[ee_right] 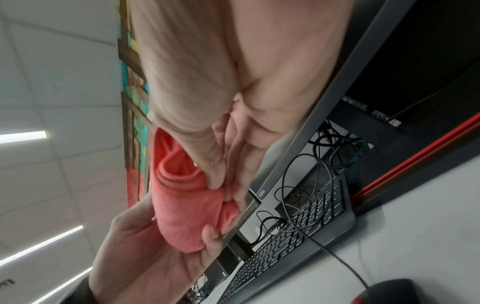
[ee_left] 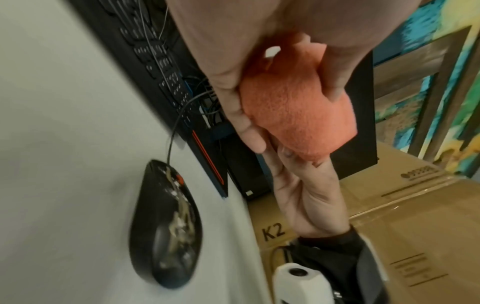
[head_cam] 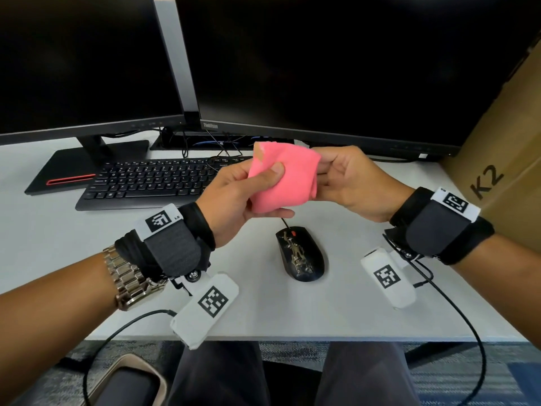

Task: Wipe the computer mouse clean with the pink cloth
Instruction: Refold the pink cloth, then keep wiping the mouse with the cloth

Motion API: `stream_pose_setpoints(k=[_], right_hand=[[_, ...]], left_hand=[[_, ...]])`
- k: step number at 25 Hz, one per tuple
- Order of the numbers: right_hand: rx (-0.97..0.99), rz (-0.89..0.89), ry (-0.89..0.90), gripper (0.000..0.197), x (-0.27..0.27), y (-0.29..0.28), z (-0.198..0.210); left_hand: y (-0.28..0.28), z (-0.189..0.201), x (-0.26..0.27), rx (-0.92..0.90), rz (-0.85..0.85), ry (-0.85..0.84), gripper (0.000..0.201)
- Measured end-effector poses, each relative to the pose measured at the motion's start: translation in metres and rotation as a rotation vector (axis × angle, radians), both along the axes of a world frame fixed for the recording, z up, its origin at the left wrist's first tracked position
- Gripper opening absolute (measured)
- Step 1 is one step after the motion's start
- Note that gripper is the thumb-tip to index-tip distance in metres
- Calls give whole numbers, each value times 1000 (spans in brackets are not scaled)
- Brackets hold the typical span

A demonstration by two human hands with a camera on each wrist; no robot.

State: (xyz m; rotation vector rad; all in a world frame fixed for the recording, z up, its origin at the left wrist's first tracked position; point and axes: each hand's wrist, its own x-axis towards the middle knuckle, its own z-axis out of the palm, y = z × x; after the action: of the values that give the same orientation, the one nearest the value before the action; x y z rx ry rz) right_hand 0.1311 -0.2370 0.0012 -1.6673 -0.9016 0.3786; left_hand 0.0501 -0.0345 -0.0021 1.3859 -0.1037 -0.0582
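Both hands hold a folded pink cloth (head_cam: 281, 177) (ee_left: 293, 115) (ee_right: 187, 211) in the air above the desk. My left hand (head_cam: 257, 189) grips its left side, thumb on top. My right hand (head_cam: 328, 174) pinches its right edge with curled fingers. Below the cloth, a black wired mouse (head_cam: 301, 253) (ee_left: 166, 226) lies on the white desk (head_cam: 58, 244), smeared with a yellowish-brown stain along its top. Neither hand touches the mouse. Only a corner of the mouse (ee_right: 405, 292) appears in the right wrist view.
A black keyboard (head_cam: 149, 183) lies behind the hands, with two dark monitors (head_cam: 336, 68) at the back and tangled cables between them. A cardboard box (head_cam: 503, 159) marked K2 stands at the right. The desk's front edge is close to my lap.
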Motion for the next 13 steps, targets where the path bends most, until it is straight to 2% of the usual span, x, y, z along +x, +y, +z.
stream_pose_setpoints(k=[3,6,9,13], right_hand=[[-49,-72,18,39,2,-5,-3],[-243,-71,-58,30,1,-14,-14],[-390,-73,-139,25,-1,-21,-23],[-469,-95,-204,34,-3,-27,-28]], left_hand=[[10,-2,5,264,186,-103,12],[28,-15,10,600,214,-194,18],[37,-25,12,890,237,-188,20],[36,-32,16,1229,175,-266,33]])
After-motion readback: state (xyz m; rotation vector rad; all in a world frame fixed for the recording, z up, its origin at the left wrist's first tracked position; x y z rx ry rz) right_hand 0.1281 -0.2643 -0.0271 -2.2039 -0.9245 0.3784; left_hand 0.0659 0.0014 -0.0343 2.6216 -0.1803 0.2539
